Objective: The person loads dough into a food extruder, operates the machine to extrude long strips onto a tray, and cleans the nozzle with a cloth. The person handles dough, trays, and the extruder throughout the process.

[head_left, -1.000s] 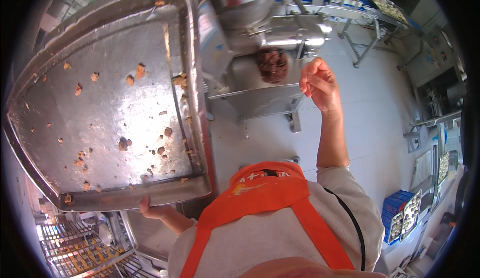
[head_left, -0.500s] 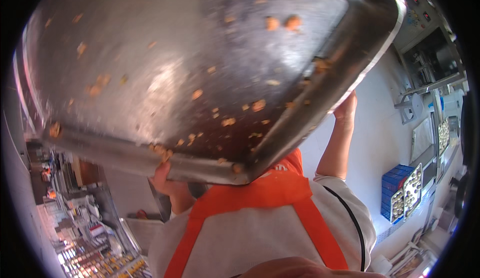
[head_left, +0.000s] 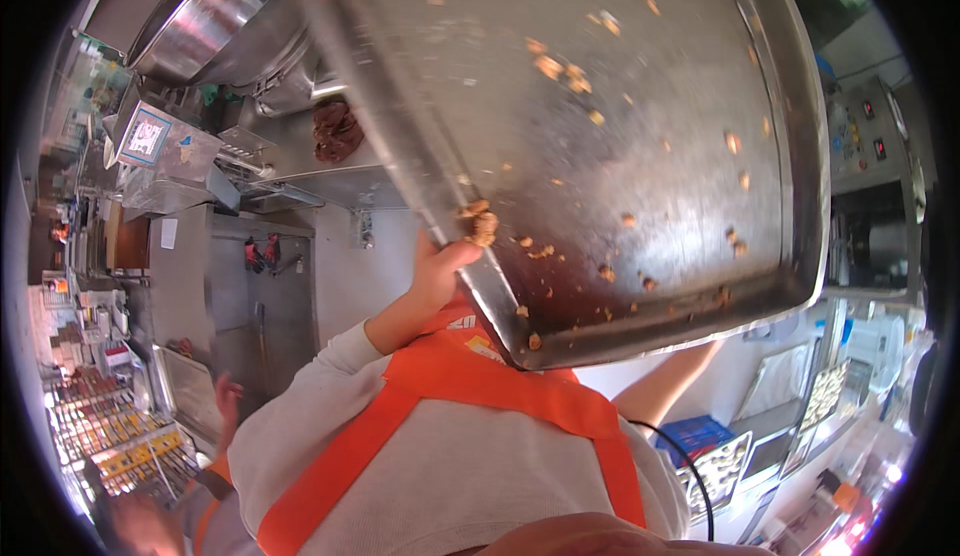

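A large metal baking tray with raised rims hangs tilted in front of my chest. Scattered tan crumbs that look like nut pieces lie on it, with a bigger clump at the left rim. My left hand grips that rim, thumb over the top beside the clump. On the other side my right forearm reaches up to the tray's lower right edge; the tray covers that hand and its fingers.
A big steel bowl and a brown cloth are at far left. Another person's hand shows at lower left, near a rack. At right are an oven, a blue crate and trays of round pale pieces.
The tray has swung right and turned, its near corner now lower right of my left hand. My left hand has moved right and up. The bowl and another person have come into view.
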Tool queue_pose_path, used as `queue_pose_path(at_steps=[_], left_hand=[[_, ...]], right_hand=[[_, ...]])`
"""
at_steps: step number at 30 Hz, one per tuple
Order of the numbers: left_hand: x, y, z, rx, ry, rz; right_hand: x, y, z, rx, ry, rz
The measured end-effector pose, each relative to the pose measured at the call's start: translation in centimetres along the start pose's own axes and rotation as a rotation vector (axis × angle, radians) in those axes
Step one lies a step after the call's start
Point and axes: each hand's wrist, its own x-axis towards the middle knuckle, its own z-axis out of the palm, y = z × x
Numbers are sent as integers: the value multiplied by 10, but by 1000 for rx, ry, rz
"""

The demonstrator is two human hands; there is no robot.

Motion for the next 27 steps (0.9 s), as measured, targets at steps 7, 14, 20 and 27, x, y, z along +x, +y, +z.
queue_pose_path(at_steps=[7,14,20,27], left_hand=[[125,-70,97,-20,-177,-392],[278,-99,150,-237,-141,-305],[433,-61,148,-244,-78,-161],[639,34,163,-242,34,190]], right_hand=[[65,-230,-40,-527,534,-1386],[72,-297,243,-920,-861,-1444],[164,-292,389,-708,-363,-1521],[254,-220,528,-13,-933,-472]])
